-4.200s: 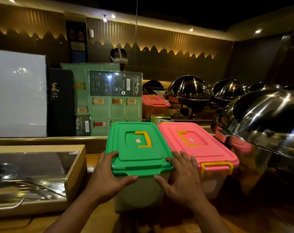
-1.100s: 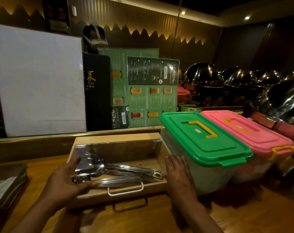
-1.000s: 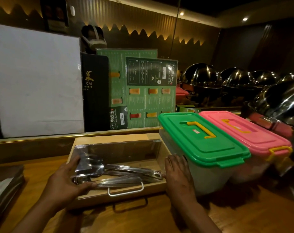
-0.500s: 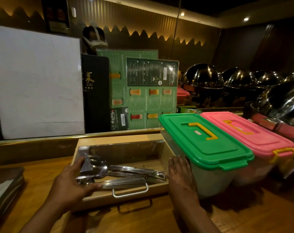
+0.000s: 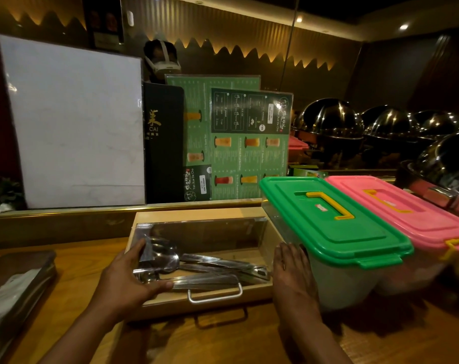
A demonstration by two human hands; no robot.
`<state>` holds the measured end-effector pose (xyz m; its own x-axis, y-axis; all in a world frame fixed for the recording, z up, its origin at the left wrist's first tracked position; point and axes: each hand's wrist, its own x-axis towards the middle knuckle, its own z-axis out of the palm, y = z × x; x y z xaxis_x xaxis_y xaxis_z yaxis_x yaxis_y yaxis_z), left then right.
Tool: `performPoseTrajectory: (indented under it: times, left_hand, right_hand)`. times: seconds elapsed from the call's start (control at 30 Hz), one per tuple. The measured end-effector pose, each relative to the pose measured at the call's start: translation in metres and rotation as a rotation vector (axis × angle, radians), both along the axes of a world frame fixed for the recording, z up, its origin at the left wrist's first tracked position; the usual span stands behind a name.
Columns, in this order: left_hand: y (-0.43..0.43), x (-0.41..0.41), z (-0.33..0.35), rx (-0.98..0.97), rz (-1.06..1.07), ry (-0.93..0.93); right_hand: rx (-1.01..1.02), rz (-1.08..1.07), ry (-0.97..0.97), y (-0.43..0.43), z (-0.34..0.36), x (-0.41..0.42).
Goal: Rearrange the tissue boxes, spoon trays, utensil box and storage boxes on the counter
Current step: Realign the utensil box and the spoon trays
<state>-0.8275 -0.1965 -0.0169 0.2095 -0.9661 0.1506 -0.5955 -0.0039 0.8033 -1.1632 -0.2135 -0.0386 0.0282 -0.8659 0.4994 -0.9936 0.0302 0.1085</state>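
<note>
Metal tissue box far left on counter. My left hand clamped on left wall of utensil box, right hand flat and open against right wall: squeezing it, probably to slide beside green-lidded storage box. Pink-lidded storage box rightmost.

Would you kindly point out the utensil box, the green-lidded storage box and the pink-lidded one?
utensil box (image 5: 212, 296), head view, metal front handle.
green-lidded storage box (image 5: 328, 227), head view, lid top.
pink-lidded storage box (image 5: 406, 219), head view, lid top.

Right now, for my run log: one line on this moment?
left hand grips utensil box | right hand flat on its right side | green-lidded storage box beside
</note>
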Motion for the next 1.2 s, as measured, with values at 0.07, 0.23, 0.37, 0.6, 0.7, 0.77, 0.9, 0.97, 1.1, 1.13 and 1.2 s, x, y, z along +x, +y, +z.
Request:
performPoseTrajectory:
  times: [0.07, 0.23, 0.37, 0.6, 0.7, 0.77, 0.9, 0.97, 1.1, 1.13, 1.2]
  left_hand:
    - [0.000, 0.000, -0.001, 0.000, 0.002, -0.011]
    - [-0.001, 0.000, -0.001, 0.002, -0.005, 0.035]
    - [0.000, 0.002, -0.002, 0.008, -0.015, 0.061]
    - [-0.001, 0.004, -0.002, 0.023, -0.038, 0.079]
    - [0.001, 0.006, 0.000, -0.004, -0.051, 0.056]
    - [0.003, 0.006, 0.004, -0.005, -0.056, 0.052]
    - [0.011, 0.007, 0.010, -0.019, -0.085, 0.020]
    - [0.020, 0.011, 0.012, -0.072, -0.092, -0.020]
    - [0.047, 0.035, 0.016, -0.111, -0.036, -0.059]
    - [0.055, 0.045, 0.015, -0.115, -0.021, -0.070]
    - [0.070, 0.065, 0.013, -0.127, 0.029, -0.089]
  right_hand:
    - [-0.004, -0.007, 0.001, 0.002, 0.000, 0.000]
    - [0.073, -0.006, -0.031, 0.003, 0.002, -0.004]
    - [0.104, 0.022, -0.041, 0.005, 0.002, -0.008]
    - [0.073, 0.042, -0.092, 0.010, 0.010, -0.008]
    - [0.067, 0.042, -0.108, 0.012, 0.013, -0.007]
    - [0.081, 0.024, -0.123, 0.011, 0.013, -0.006]
    - [0.100, -0.011, -0.150, 0.014, 0.018, 0.001]
    - [0.094, -0.007, -0.171, 0.018, 0.018, 0.007]
    - [0.058, 0.100, -0.326, 0.033, 0.023, 0.032]
    - [0.032, 0.154, -0.366, 0.037, 0.024, 0.043]
    - [0.010, 0.267, -0.440, 0.043, 0.030, 0.071]
